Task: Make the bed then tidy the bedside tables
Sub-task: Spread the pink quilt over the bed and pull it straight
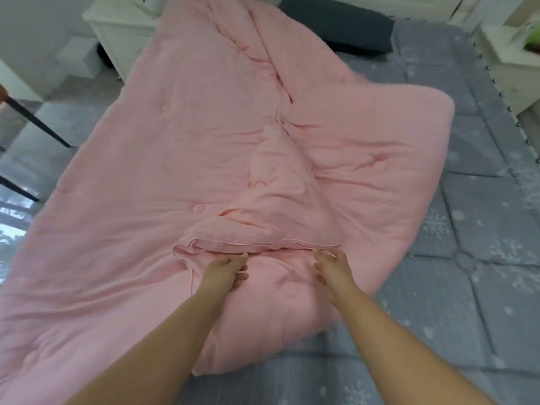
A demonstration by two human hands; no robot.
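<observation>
A pink quilt lies spread and rumpled over a bed with a grey snowflake-pattern mattress cover. Near me a folded-over flap of the quilt forms a thick hem. My left hand grips the quilt just under that hem, fingers curled into the fabric. My right hand pinches the hem's edge a little to the right. A dark grey pillow lies at the head of the bed. A cream bedside table stands at the far left, another at the far right.
Something green sits on the right bedside table. A white box stands on the floor by the left table. Dark metal legs cross the left edge. The quilt hangs over the bed's left side.
</observation>
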